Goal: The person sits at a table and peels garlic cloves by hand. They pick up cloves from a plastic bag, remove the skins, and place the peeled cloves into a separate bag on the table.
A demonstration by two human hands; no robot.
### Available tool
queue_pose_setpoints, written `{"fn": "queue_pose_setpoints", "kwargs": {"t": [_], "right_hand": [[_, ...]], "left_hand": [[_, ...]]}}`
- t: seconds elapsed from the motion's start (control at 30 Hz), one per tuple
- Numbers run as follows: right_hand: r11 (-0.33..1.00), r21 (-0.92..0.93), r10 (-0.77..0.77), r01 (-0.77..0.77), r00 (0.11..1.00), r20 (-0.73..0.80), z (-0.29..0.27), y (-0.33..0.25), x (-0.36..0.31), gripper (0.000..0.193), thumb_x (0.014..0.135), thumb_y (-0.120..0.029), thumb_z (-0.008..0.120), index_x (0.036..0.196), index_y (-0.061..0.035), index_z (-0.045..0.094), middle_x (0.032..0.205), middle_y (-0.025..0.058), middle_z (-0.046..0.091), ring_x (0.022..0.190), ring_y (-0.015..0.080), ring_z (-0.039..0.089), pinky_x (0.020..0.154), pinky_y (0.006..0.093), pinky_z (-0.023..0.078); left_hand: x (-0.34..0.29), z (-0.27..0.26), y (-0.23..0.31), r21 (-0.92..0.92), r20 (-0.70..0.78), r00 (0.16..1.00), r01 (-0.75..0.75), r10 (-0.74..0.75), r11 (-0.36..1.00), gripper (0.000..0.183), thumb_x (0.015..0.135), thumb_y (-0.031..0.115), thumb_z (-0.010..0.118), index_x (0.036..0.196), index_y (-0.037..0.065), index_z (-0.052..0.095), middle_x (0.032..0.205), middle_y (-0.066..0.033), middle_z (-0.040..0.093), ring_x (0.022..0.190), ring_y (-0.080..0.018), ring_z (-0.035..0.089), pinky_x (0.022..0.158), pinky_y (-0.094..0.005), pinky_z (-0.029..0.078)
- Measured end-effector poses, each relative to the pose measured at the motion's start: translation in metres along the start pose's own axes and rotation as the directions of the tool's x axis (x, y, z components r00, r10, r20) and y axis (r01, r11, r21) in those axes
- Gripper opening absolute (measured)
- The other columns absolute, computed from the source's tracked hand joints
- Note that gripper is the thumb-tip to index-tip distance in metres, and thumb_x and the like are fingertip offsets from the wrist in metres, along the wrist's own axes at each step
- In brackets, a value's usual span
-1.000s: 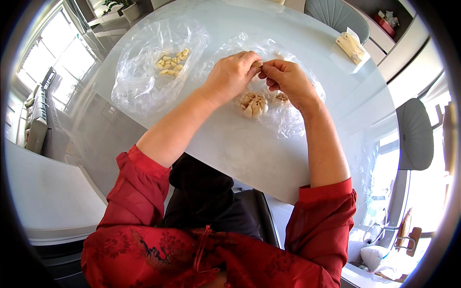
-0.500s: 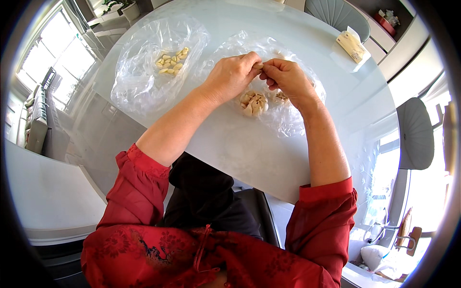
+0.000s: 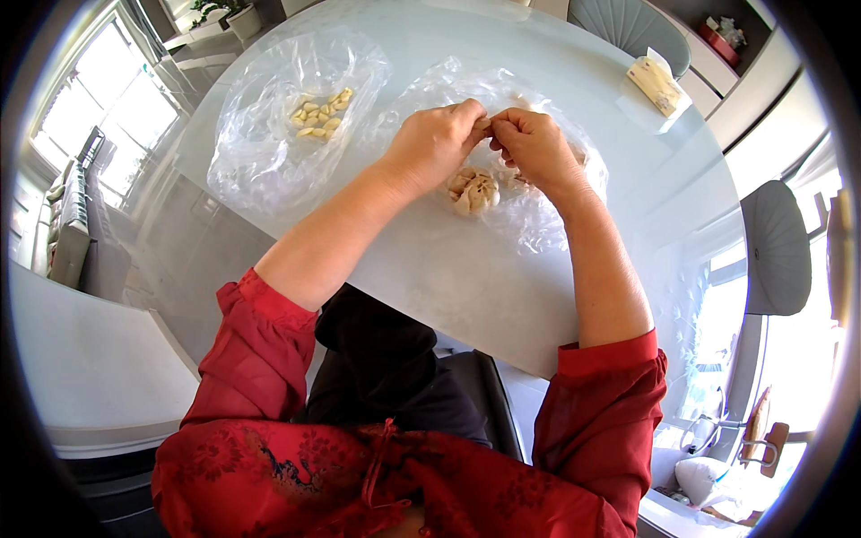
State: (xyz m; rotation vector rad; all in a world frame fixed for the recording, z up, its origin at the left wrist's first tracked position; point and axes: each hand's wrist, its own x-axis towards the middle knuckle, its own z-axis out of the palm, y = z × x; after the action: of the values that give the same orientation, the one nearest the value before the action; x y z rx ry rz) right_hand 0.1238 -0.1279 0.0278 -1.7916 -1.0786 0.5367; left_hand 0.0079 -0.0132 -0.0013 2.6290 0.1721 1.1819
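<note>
Between my two hands is a small garlic clove [image 3: 482,124], mostly covered by the fingertips. My left hand [image 3: 434,139] pinches it from the left, and my right hand [image 3: 535,148] pinches at its other side with curled fingers. Just below the hands, a garlic bulb [image 3: 473,191] in papery skin rests on a clear plastic bag [image 3: 538,229]. More garlic pieces near it are partly hidden by my right hand. To the left, several peeled garlic cloves [image 3: 316,118] lie in a heap on another clear plastic bag [image 3: 256,134].
The pale glossy table [image 3: 448,296] has a rounded far edge. A pack of tissues [image 3: 656,85] sits at its far right. Grey chairs [image 3: 776,249] stand at the right and at the far side [image 3: 628,31]. A potted plant [image 3: 242,20] is in the far left background.
My right hand has turned slightly, its fingers curling further in at the clove. My left hand stays almost in place. The peeled cloves and both bags look the same.
</note>
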Motion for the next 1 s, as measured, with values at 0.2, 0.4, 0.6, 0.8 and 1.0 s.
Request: {"fn": "queue_pose_setpoints", "kwargs": {"t": [0.2,0.4,0.6,0.8,1.0], "right_hand": [[0.994,0.076,0.072,-0.074,0.997,0.039,-0.0034,-0.0043,-0.0015,0.024,0.086,-0.018,0.05,0.091,-0.0001,0.065,0.077,0.0046,0.063,0.064,0.0103,0.054,0.059,0.0254,0.047],[0.99,0.125,0.056,-0.064,0.996,0.064,-0.0034,-0.0085,-0.0024,0.026,0.086,-0.021,0.051,0.092,-0.0006,0.065,0.077,0.0038,0.063,0.064,0.01,0.055,0.059,0.0252,0.047],[0.996,0.076,0.05,-0.054,0.998,0.048,-0.0034,-0.0103,-0.0045,0.026,0.086,-0.022,0.051,0.087,0.0003,0.064,0.077,0.0046,0.063,0.064,0.01,0.055,0.059,0.0251,0.047],[0.998,0.053,0.032,-0.034,0.999,0.033,-0.0021,-0.0097,-0.0035,0.025,0.085,-0.021,0.051,0.086,0.0007,0.064,0.076,0.0053,0.063,0.063,0.0104,0.055,0.059,0.0254,0.047],[0.999,0.033,0.029,-0.03,1.0,0.007,-0.001,-0.011,-0.0045,0.026,0.085,-0.02,0.051,0.088,0.0017,0.065,0.074,0.0063,0.064,0.062,0.0111,0.055,0.059,0.0257,0.047]], "left_hand": [[0.0025,-0.0034,0.0032,-0.117,0.069,0.989,0.135,-0.128,0.984,0.012,0.085,0.009,0.062,0.095,0.004,0.057,0.076,-0.0109,0.065,0.066,-0.0223,0.064,0.059,-0.0298,0.051],[0.0023,-0.0031,-0.0026,-0.143,0.056,0.983,0.181,-0.175,0.973,0.013,0.085,0.009,0.063,0.095,0.004,0.058,0.077,-0.0107,0.066,0.068,-0.0216,0.065,0.06,-0.0295,0.051],[0.0028,-0.0058,0.0025,-0.142,0.085,0.983,0.174,-0.163,0.975,0.013,0.084,0.009,0.063,0.094,0.004,0.058,0.077,-0.0107,0.066,0.067,-0.0212,0.065,0.06,-0.0296,0.051],[0.0026,-0.0049,0.0009,-0.134,0.067,0.988,0.149,-0.141,0.98,0.012,0.084,0.01,0.064,0.092,0.004,0.058,0.075,-0.0108,0.065,0.065,-0.021,0.064,0.058,-0.0297,0.05],[0.0021,-0.0043,0.0004,-0.146,0.061,0.989,0.141,-0.133,0.979,0.012,0.084,0.01,0.064,0.09,0.004,0.057,0.071,-0.0102,0.064,0.061,-0.0206,0.062,0.055,-0.0298,0.049]]}}
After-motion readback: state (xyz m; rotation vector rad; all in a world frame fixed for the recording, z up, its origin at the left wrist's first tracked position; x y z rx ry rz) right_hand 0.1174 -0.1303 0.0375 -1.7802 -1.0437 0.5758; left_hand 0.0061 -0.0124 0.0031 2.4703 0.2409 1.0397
